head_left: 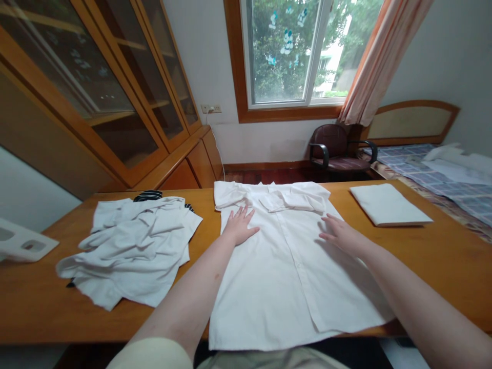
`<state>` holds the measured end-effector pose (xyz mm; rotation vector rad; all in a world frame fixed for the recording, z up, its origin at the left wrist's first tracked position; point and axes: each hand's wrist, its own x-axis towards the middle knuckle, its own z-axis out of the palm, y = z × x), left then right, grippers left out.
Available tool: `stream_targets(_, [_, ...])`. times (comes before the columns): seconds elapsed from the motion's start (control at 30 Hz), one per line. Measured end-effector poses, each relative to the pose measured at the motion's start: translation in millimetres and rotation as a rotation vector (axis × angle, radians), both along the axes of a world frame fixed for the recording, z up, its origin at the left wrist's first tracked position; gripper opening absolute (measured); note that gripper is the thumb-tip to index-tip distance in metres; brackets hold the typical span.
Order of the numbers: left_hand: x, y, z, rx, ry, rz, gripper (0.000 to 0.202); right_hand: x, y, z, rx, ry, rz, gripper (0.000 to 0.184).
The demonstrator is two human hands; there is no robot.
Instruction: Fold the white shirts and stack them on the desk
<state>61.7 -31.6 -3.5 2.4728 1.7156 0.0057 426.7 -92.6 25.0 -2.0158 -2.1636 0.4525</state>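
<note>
A white button-up shirt (265, 277) lies spread on the wooden table, its button strip running down the middle and its hem at the near table edge. Toward the far edge its upper part and sleeves are bunched or folded over. My left hand (240, 225) rests flat on the shirt's upper left, fingers spread. Over the upper right side is my right hand (336, 233), fingers apart and holding nothing; whether it touches the cloth I cannot tell.
Left of the shirt is a crumpled pile of white clothes (142, 251) with black striped cloth beneath. A folded white garment (390, 205) lies at the table's (453, 256) right. Beyond stand an armchair (332, 146), a bed (453, 174) and a glass-doored cabinet (126, 128).
</note>
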Motion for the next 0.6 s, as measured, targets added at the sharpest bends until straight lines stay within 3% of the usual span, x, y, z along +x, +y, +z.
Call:
stream_targets(0.07, [-1.9, 1.1, 0.7, -0.006, 0.002, -0.023, 0.079, -9.1, 18.6, -2.5, 0.121, -0.072, 0.046, 0.067])
stream_targets(0.23, [-8.5, 6.2, 2.8, -0.017, 0.023, -0.069, 0.078, -27.2, 45.0, -15.9, 0.336, -0.175, -0.027, 0.075])
stream_targets(0.37, [-13.6, 10.1, 4.0, -0.023, 0.032, -0.081, 0.073, -32.4, 45.6, -31.8, 0.346, -0.11, 0.069, 0.069])
stream_targets(0.47, [-15.2, 10.5, 2.5, 0.004, 0.008, -0.061, 0.063, -31.0, 41.9, -35.3, 0.343, -0.069, 0.066, 0.068])
stream_targets(0.6, [-15.2, 8.8, -2.4, 0.066, 0.007, 0.145, 0.062, -30.0, 39.5, -32.7, 0.292, -0.047, 0.021, 0.071])
